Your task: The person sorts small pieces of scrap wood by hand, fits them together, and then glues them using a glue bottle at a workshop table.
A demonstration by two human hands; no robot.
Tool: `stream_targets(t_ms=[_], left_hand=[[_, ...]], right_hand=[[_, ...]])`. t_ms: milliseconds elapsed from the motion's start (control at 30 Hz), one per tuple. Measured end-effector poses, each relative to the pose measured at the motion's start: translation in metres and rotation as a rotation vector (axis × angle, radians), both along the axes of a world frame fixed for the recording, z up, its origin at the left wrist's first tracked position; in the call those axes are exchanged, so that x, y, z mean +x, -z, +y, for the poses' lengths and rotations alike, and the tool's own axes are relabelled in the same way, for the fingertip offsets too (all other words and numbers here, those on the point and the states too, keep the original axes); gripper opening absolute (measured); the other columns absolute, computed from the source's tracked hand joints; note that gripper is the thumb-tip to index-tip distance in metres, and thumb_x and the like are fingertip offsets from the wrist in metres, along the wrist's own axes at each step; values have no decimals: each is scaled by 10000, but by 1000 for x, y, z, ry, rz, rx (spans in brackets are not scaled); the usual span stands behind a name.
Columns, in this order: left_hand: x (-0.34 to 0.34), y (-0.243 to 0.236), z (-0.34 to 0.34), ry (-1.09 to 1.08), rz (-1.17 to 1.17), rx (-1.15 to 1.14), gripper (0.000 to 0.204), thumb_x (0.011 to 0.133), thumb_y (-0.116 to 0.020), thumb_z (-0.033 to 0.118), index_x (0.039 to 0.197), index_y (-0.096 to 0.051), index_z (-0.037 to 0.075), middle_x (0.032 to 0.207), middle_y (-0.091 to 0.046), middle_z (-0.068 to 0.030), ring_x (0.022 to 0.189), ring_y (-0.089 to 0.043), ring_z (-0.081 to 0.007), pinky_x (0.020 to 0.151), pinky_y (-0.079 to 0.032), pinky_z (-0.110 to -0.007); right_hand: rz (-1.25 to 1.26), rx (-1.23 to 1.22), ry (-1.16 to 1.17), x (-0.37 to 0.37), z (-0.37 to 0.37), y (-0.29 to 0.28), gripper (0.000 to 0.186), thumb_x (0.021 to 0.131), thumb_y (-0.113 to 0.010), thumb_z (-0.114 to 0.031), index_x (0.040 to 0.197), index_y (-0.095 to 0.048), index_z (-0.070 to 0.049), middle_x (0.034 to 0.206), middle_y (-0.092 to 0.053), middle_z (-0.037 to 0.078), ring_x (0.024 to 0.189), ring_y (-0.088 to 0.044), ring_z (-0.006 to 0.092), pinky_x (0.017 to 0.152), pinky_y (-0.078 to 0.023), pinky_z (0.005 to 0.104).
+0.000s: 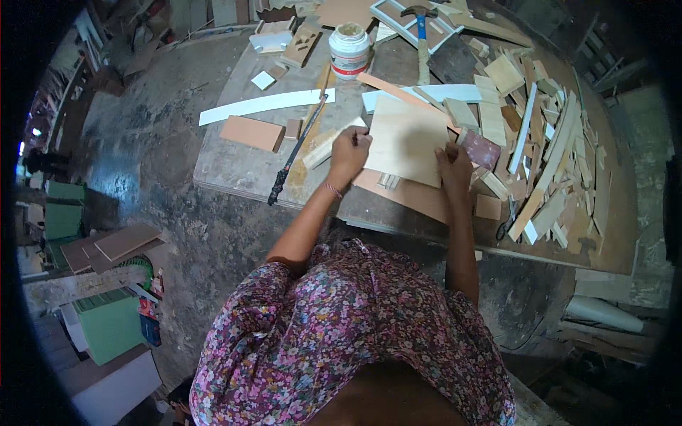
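Note:
A thin, pale square plywood sheet [408, 138] is between my hands, above the near edge of the workbench. My left hand [348, 153] has its fingers curled at the sheet's left edge, and my right hand [455, 163] pinches the right edge. Beneath its near edge lies a peach-coloured board [405, 196] with a few small wood pieces [388, 181] on it. A pale wooden block [323, 149] is partly behind my left hand. Just beyond my right hand sits a dark red sheet [482, 150], apparently sandpaper.
A white tub [349, 50] stands open at the back, near a claw hammer [421, 42]. Offcuts [561, 156] crowd the bench's right side. On the left lie a dark, crusted stick [298, 149], a peach block [251, 133] and a curved white strip [263, 106].

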State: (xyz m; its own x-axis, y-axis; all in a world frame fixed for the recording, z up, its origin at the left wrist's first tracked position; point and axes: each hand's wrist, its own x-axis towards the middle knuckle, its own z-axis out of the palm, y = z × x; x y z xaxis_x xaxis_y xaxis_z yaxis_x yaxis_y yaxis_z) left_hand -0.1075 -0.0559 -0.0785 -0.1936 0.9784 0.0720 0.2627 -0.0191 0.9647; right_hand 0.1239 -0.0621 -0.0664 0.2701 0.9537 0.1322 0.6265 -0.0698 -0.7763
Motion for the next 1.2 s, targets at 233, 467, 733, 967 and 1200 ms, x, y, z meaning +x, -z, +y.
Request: stream_targets(t_ms=[233, 467, 733, 967, 1200], left_hand=[[-24, 25, -25, -207, 59, 117, 145, 763, -546, 85, 859, -583, -18, 760, -577, -175, 668, -573, -247, 616, -447, -311], [-31, 13, -28, -167, -105, 18, 153, 795, -553, 118, 872, -589, -9, 739, -595, -71, 644, -524, -108, 584, -433, -253], [-1, -37, -39, 3, -403, -169, 241, 771, -597, 116, 943, -568, -51, 724, -568, -12, 639, -482, -72, 561, -405, -214], [-28, -9, -51, -134, -489, -71, 312, 752, -595, 50, 1047, -532, -32, 779, -538, 16, 626, -445, -49, 538, -368, -186], [-116, 5, -46, -290, -378, -6, 279, 739, -570, 10, 1015, -552, -22, 765, -542, 2, 642, -471, -61, 557, -394, -197]], right_hand=[[113, 43, 0, 0, 3, 8, 317, 700, -676, -178, 888, -535, 34, 759, -577, 120, 708, -560, 216, 649, -444, 343], [495, -18, 55, 1, 12, 14, 428, 709, -661, -98, 1046, -441, 45, 908, -546, 120, 793, -528, 181, 671, -444, 320], [787, -5, 6, -11, 4, -8, 425, 734, -633, -53, 1098, -438, 51, 860, -547, 108, 720, -539, 161, 632, -454, 252], [706, -79, -232, -48, 2, -15, 441, 749, -610, -41, 1131, -401, 28, 922, -551, 151, 842, -539, 196, 712, -452, 286], [527, -132, -557, -128, 16, -18, 419, 721, -629, -136, 1070, -463, 27, 928, -576, 143, 816, -571, 184, 708, -459, 293]])
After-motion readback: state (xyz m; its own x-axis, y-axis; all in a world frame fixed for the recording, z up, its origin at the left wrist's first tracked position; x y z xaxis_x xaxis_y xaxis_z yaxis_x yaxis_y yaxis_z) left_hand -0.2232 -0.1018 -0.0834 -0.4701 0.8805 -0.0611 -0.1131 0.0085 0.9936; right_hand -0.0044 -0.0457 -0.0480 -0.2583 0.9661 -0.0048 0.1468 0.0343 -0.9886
